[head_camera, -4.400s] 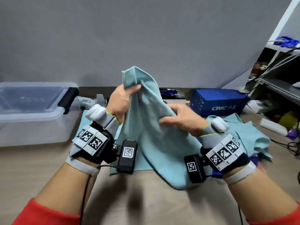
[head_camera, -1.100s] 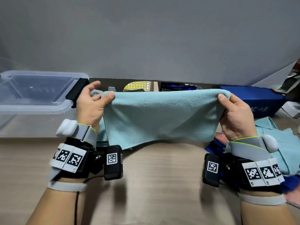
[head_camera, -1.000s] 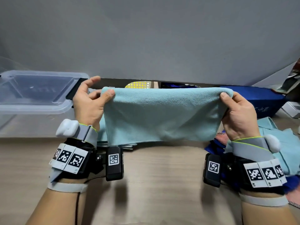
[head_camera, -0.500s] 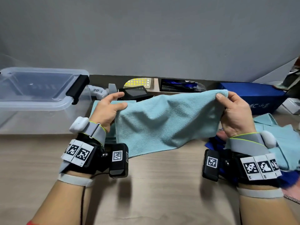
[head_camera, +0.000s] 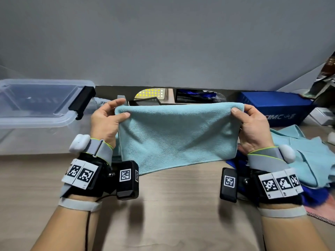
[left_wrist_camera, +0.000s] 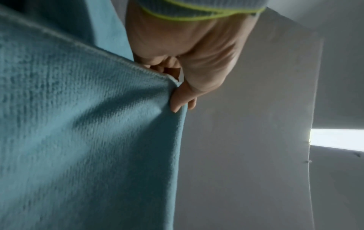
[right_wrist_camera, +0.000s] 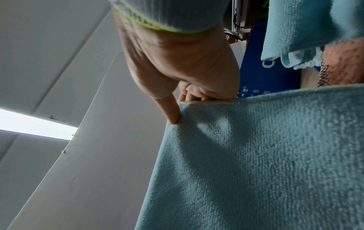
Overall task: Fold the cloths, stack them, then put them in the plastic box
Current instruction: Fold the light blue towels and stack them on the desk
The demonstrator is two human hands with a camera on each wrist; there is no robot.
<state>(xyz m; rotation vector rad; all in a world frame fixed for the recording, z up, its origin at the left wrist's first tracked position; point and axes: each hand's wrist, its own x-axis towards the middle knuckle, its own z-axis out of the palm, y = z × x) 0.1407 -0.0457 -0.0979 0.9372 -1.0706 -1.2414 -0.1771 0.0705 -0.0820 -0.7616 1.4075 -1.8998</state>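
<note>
I hold the teal cloth [head_camera: 177, 136] stretched taut between my hands, up off the wooden table [head_camera: 172, 214], with only its lower edge trailing down toward the tabletop. My left hand [head_camera: 106, 124] pinches the upper left corner between thumb and fingers; my right hand [head_camera: 251, 127] pinches the upper right corner the same way. Both wrist views show a thumb pressed into the doubled fabric.

Half a second ago the cloth sagged slack and rumpled, tilted down toward my left hand. Now its top edge runs straight and level, and the face is smooth. I judge that the half-fold is squared and ready either to be laid flat or folded once more.

Taking the cloth as my landmark: the plastic box [head_camera: 36, 113] sits to its left, well apart, with nothing visible inside it. Behind and beneath the cloth's left edge lies a flat patch of the same teal, which may be the stack already begun. To its right the unfolded cloths [head_camera: 308, 154] lie in a heap, so most of the task looks undone.
</note>
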